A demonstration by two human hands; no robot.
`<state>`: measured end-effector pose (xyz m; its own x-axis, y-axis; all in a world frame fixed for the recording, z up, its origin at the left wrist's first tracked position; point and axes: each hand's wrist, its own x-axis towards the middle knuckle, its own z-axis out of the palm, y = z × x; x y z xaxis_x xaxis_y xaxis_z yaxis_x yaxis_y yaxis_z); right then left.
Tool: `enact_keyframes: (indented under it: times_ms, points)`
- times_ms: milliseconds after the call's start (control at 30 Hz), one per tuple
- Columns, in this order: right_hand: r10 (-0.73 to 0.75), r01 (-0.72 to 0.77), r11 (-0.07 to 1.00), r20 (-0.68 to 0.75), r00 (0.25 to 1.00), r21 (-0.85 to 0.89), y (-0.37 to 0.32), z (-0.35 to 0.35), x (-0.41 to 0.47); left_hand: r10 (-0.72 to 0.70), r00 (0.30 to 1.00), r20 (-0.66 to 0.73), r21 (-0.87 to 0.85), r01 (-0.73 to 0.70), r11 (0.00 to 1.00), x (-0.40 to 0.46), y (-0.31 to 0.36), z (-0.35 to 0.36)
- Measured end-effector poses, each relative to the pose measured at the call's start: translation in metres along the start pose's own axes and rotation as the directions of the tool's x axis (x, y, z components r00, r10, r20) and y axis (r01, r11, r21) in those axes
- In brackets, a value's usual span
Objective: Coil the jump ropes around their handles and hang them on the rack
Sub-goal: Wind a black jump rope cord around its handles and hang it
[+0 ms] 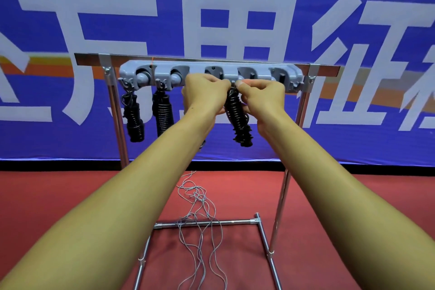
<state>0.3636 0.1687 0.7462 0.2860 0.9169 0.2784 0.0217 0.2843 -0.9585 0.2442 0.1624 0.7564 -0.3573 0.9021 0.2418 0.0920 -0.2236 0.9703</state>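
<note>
A grey hook rack (289, 73) is fixed to a chrome stand's top bar. Two black coiled jump ropes hang from its left hooks, one at the far left (134, 120) and a second (163, 110) beside it. A third coiled rope (237, 117) hangs below the middle hook, between my hands. My left hand (204, 94) and my right hand (263, 99) both pinch its top loop at the hook. A further dark piece shows under my left wrist, mostly hidden.
The chrome stand (280, 195) has legs and a base frame on the red floor. A tangle of thin grey cord (200, 219) lies on the floor over the base bar. A blue banner with white characters fills the background.
</note>
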Motion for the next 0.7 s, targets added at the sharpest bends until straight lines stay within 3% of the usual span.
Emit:
enact_keyframes:
  times_ms: [100,233,400,600,700]
  points:
    - [-0.021,0.021,0.999,-0.011,1.000,-0.035,0.006,0.003,-0.002,0.128,0.991,-0.044,0.160,-0.119,0.980,-0.003,-0.013,-0.001]
    - [-0.128,0.127,0.982,-0.001,0.992,-0.138,0.011,0.002,-0.007,0.327,0.943,0.061,0.340,-0.327,0.882,-0.019,-0.019,-0.009]
    - [-0.227,0.249,0.947,0.124,0.966,-0.205,0.008,-0.014,-0.041,0.395,0.905,0.155,0.424,-0.423,0.801,-0.044,-0.022,-0.027]
    - [-0.238,0.275,0.947,0.218,0.947,-0.163,0.003,-0.042,-0.112,0.387,0.884,0.263,0.346,-0.461,0.817,-0.095,-0.018,-0.064]
    - [-0.239,0.281,0.943,0.223,0.945,-0.177,0.022,-0.058,-0.154,0.331,0.885,0.329,0.205,-0.409,0.889,-0.126,-0.039,-0.085]
